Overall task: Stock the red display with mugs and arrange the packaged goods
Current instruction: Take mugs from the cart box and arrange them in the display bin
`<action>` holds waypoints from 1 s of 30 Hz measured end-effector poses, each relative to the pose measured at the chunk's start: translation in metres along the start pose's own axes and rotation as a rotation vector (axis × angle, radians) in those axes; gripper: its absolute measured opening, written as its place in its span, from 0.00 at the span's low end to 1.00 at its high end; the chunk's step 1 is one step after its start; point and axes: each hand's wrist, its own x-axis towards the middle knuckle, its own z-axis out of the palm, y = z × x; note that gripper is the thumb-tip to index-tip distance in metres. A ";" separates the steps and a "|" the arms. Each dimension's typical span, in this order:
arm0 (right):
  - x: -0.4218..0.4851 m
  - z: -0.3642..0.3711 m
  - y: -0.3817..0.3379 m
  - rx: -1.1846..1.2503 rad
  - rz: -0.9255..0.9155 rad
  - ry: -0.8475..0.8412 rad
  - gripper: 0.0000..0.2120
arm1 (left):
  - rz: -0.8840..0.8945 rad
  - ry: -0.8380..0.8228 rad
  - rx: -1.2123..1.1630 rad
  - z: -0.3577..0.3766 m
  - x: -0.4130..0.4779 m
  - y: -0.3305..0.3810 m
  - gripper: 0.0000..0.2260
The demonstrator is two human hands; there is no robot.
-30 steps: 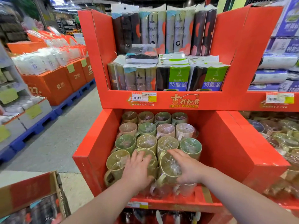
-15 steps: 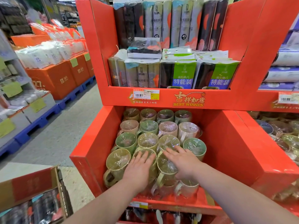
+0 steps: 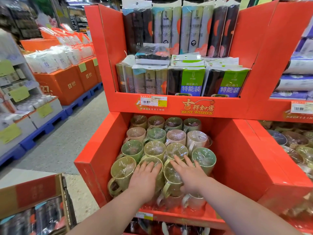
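Apparently the mug step is in hand and close to done. The mugs [image 3: 155, 149] stand upright in tight rows, filling the lower bin of the red display [image 3: 94, 160] from its back wall to its front edge. The left hand [image 3: 144, 178] lies flat on a mug in the front row, fingers straight and gripping nothing. The right hand [image 3: 189, 175] lies flat on the mug just beside it, fingers spread and reaching to the row behind, also gripping nothing. Both seem to be pressing the front row level.

The next move probably calls for lifting the palms without dragging the wrap, then turning to the packaged goods [image 3: 191, 80] on the upper shelf, where one flat pack lies loose on top.

The mugs are round, handled and matt, in pale green, yellow and pink, each sealed in crinkled clear film. The display is smooth printed cardboard.
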 end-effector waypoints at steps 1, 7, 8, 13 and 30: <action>-0.001 0.000 0.000 0.010 0.004 0.000 0.46 | -0.005 0.006 -0.003 0.000 -0.001 0.000 0.37; -0.012 -0.008 -0.001 0.073 -0.043 -0.035 0.45 | -0.023 0.042 -0.048 -0.006 -0.013 0.001 0.34; -0.015 -0.011 -0.002 0.083 -0.061 -0.027 0.44 | -0.024 0.055 -0.052 -0.009 -0.015 0.001 0.33; -0.020 -0.017 -0.012 0.080 -0.171 0.122 0.31 | -0.084 0.113 -0.041 -0.013 -0.029 0.001 0.27; -0.015 0.009 -0.120 -0.046 -0.667 0.256 0.17 | -0.514 0.058 -0.002 0.016 -0.153 -0.040 0.17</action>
